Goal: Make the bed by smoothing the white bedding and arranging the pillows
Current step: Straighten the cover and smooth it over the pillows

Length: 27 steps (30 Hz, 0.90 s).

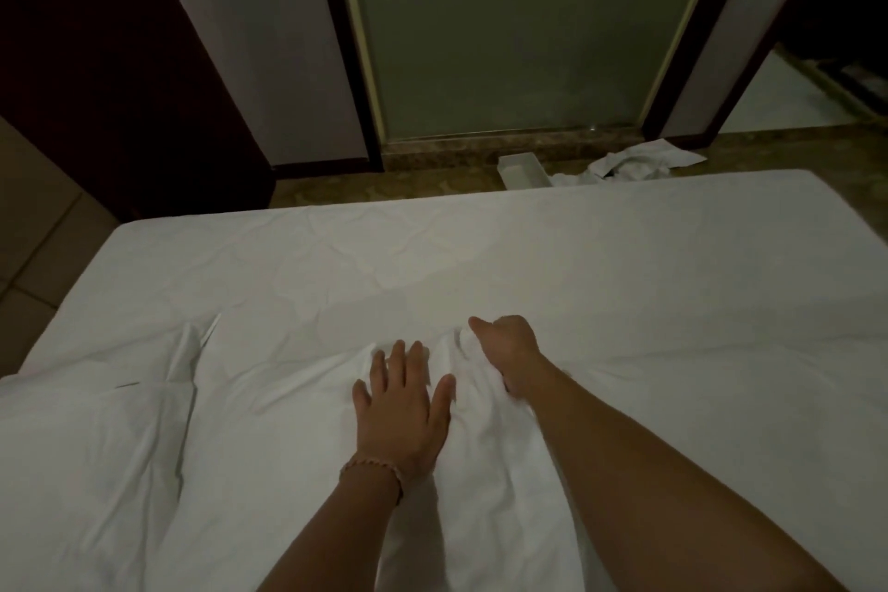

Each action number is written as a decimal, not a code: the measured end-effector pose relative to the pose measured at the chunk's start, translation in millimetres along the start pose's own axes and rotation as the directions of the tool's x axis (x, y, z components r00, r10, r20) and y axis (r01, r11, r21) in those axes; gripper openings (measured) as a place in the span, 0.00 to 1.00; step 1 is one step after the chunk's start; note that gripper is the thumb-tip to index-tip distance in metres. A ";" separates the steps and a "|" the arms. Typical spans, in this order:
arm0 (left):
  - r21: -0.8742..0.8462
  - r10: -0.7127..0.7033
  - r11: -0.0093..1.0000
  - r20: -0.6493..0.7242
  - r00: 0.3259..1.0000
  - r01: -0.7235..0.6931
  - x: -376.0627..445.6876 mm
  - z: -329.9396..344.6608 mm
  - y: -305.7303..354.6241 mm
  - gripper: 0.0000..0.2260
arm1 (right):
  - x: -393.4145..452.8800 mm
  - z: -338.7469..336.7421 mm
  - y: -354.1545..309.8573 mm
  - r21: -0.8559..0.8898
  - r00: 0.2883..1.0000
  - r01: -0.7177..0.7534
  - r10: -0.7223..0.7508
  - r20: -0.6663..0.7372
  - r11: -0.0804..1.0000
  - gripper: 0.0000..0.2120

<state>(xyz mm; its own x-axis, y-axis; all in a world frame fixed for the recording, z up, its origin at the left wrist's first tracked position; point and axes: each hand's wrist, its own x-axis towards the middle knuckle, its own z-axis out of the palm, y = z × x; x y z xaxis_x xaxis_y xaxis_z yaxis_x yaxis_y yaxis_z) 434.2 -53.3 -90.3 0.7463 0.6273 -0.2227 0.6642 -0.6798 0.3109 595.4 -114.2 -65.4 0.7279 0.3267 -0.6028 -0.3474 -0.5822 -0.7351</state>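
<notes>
Two hands on one white sheet (480,255): left hand (401,409) flat, right hand (504,351) clutching a fold.

Bed (480,226): covered by a flat white sheet, lightly creased.
On the bed: rumpled white bedding (288,423) along the near side.
Floor (384,185): white box (521,168) and crumpled white cloth (634,163) beyond the bed.

dim indoor light, grey-green cast; no direct source in view; white bedding (480,264) brightest area, even, no glare; soft shadow under left hand (401,409) and both forearms; upper left corner near black, detail lost; mild softness and noise throughout; wide-angle bowing of bed edge and door frame (346,39) toward borders
</notes>
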 end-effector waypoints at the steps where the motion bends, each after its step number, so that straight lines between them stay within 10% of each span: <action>1: -0.009 -0.001 1.000 -0.001 1.000 0.001 -0.9 -0.6 0.8 0.40 | 1.1 -4.9 1.6 0.010 0.996 0.064 -0.064 -0.054 0.998 0.13; 11: -0.066 0.014 0.998 -0.030 0.999 -0.016 6.0 -14.9 21.9 0.30 | -1.0 -54.7 3.0 -0.038 0.871 0.328 -0.318 -0.375 0.944 0.17; 16: -0.025 -0.026 0.999 0.028 0.999 0.027 -10.1 -1.2 11.7 0.35 | -1.2 -49.8 39.0 -0.052 0.979 0.040 -0.049 -0.197 0.998 0.40; 21: -0.049 -0.023 0.999 0.017 1.000 0.024 -36.9 -4.7 6.4 0.31 | -53.4 -38.3 75.0 0.131 0.983 0.098 -0.076 -0.167 0.987 0.30; 27: -0.056 -0.022 0.998 0.040 0.999 0.025 -89.4 -1.0 10.4 0.28 | -118.2 -47.2 111.5 -0.108 0.984 0.142 -0.153 -0.094 0.984 0.27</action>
<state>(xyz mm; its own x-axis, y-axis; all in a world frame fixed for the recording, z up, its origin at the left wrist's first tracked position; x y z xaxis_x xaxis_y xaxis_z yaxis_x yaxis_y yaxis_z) 374.3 -116.0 -66.2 0.7324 0.6265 -0.2668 0.6789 -0.6417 0.3569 498.5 -252.8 -61.5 0.8249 0.3400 -0.4517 -0.1744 -0.6070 -0.7753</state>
